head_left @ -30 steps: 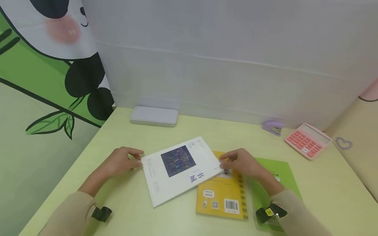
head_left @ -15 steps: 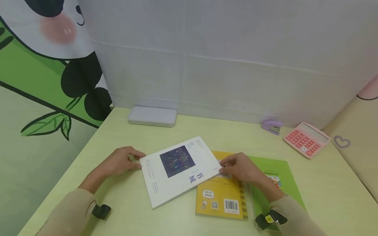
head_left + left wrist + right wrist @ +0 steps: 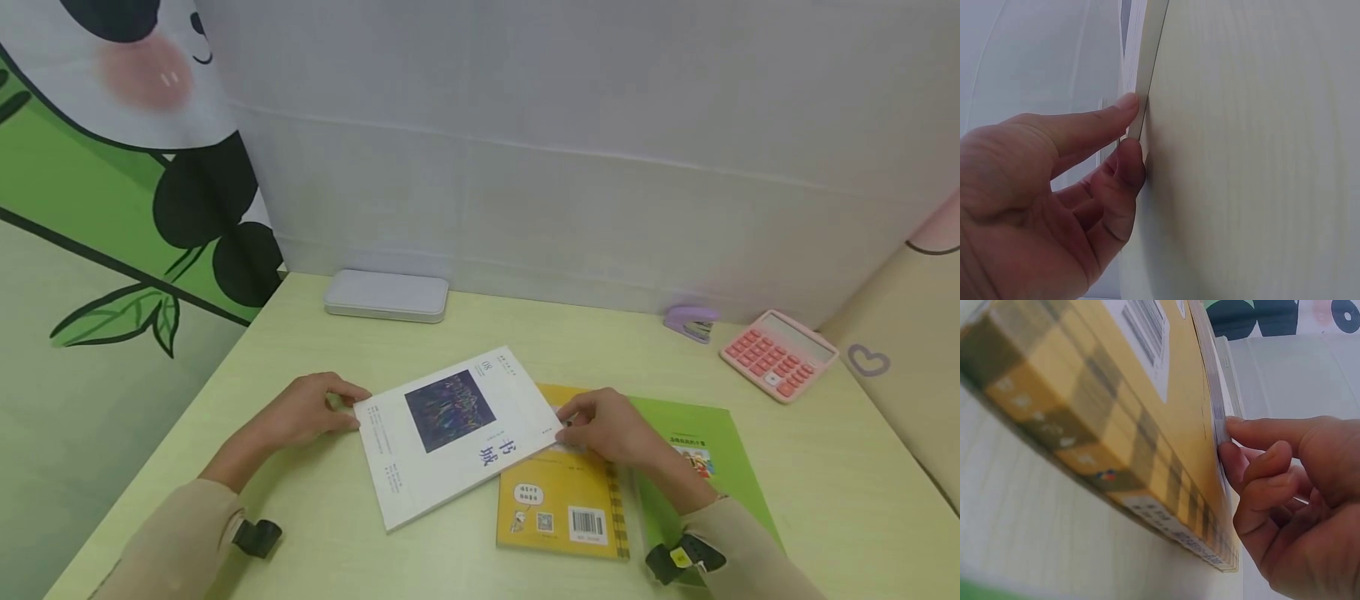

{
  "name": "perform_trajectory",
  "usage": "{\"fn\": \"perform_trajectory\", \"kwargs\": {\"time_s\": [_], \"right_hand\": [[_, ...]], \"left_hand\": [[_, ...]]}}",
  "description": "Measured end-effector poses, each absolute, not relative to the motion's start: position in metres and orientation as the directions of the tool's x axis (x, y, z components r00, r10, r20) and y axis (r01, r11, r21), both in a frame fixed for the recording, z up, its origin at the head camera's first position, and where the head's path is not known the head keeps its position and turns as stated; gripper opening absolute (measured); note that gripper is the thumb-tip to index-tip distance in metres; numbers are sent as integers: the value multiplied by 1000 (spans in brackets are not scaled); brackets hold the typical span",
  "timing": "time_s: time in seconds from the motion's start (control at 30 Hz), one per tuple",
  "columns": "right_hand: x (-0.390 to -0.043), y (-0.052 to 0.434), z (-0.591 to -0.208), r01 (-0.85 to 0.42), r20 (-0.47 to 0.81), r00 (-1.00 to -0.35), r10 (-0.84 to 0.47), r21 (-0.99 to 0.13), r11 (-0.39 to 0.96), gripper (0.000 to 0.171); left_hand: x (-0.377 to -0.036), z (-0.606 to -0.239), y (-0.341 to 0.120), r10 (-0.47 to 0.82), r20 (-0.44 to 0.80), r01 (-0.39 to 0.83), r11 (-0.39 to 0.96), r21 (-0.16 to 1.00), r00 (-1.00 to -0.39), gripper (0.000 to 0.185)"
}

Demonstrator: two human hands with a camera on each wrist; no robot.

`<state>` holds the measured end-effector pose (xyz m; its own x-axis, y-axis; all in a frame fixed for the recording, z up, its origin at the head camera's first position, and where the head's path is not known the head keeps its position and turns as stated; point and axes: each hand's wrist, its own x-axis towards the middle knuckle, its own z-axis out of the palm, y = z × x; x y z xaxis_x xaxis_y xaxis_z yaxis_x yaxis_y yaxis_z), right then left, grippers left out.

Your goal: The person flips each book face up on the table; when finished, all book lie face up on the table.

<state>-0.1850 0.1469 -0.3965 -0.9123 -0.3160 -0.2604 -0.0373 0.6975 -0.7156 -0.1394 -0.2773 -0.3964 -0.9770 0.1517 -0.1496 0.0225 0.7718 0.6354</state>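
Observation:
A white magazine (image 3: 442, 471) with a dark picture on its cover lies slanted in the head view, its right part over a yellow book (image 3: 558, 508). At its left edge my left hand (image 3: 307, 410) holds on with thumb and fingertips; the left wrist view shows the fingertips (image 3: 1127, 102) right against the thin page edge. My right hand (image 3: 611, 425) grips the magazine's right corner above the yellow book. In the right wrist view its other fingers are curled in beside the yellow book's thick, checked spine (image 3: 1147, 440).
A green book (image 3: 701, 425) lies under the right forearm, next to the yellow one. Along the back stand a pale flat case (image 3: 386, 294), a purple stapler (image 3: 690, 322) and a pink calculator (image 3: 780, 356). A white sheet (image 3: 525, 217) hangs behind the table.
My right hand has lowered slightly and closed in on the magazine's corner; my left fingers have come right up to its left edge. The magazine has hardly moved. The head view has shifted slightly.

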Motion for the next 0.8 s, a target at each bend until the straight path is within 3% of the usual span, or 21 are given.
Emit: {"fn": "perform_trajectory", "kwargs": {"time_s": [0.33,0.8], "right_hand": [[-186,144,-395,-17,-281,-916,-287,-686,727,10],[-196,144,-397,-8,-301,-895,-328,-726,688,12]], "left_hand": [[-139,-394,-276,147,-158,17,784,620,-976,42],[-130,-392,-276,102,-196,-33,810,585,-975,40]]}}
